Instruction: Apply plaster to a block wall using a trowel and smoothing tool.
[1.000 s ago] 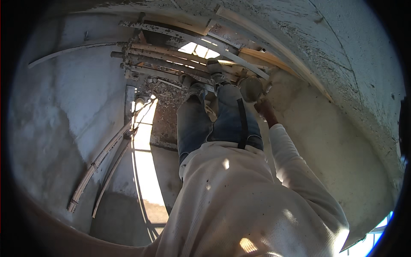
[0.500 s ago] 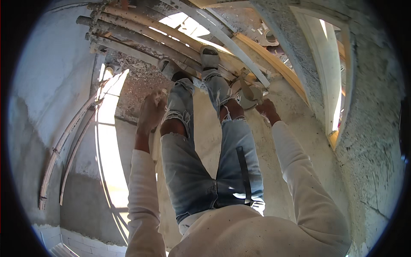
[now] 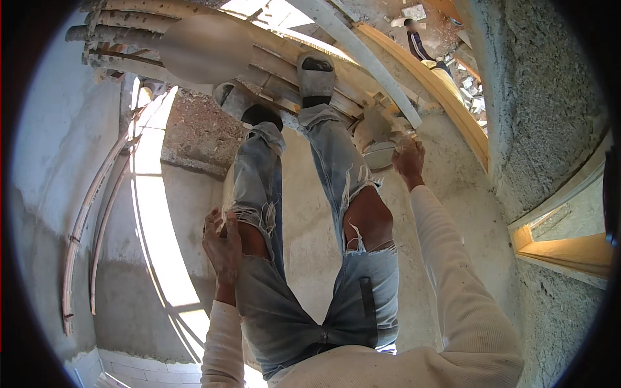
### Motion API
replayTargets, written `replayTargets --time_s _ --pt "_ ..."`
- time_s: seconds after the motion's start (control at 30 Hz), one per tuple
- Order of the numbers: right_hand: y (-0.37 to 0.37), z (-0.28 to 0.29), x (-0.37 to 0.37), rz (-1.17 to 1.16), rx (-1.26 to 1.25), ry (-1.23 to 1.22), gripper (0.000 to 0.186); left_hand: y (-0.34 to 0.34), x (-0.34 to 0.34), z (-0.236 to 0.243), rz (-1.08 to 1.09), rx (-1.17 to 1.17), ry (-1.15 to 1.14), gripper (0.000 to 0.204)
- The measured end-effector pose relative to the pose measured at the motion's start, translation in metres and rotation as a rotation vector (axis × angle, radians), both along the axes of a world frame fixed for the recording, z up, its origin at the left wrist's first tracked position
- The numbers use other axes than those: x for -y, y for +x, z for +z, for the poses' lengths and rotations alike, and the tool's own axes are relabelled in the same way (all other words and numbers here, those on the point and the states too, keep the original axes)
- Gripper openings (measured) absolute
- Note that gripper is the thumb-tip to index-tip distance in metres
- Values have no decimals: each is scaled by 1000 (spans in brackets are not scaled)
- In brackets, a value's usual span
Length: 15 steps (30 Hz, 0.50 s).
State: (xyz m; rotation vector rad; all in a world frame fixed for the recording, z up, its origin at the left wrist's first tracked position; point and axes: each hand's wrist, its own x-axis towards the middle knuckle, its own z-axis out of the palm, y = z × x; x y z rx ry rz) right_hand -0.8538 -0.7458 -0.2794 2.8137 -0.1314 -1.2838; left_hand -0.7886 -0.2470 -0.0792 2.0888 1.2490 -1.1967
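Observation:
My right hand (image 3: 409,159) is closed around the handle end of a trowel (image 3: 373,127), whose grey blade points away to the left. The blade is over or beside a round, pale, mortar-smeared container (image 3: 380,156); I cannot tell if they touch. My left hand (image 3: 223,242) is beside my left knee, its fingers apart and slightly curled, with nothing seen in it. Both legs, in torn jeans (image 3: 259,194), stretch forward between my hands. My shoes (image 3: 316,74) rest on the wooden poles and planks.
Wooden poles (image 3: 129,40) and planks lie across the far side. A long grey strip (image 3: 362,48) and a yellow timber (image 3: 446,81) run at the far right. Beyond them, lower down, is another person (image 3: 422,46). Rough concrete (image 3: 543,84) rises at right; bent rods (image 3: 84,226) stand at left.
My left hand has drawn back toward me, from beside the shin to beside the knee. My right hand stays at the trowel, moved slightly. The view has shifted, and another person now shows.

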Motion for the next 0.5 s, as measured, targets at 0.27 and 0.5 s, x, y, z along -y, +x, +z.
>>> replayTargets --time_s 0.27,0.5 --pt "1 60 20 -428 -523 15 43 0 3 -5 -46 41 -18 61" --pt "46 105 -23 -379 -257 9 27 11 9 -3 -59 -99 -5 61"
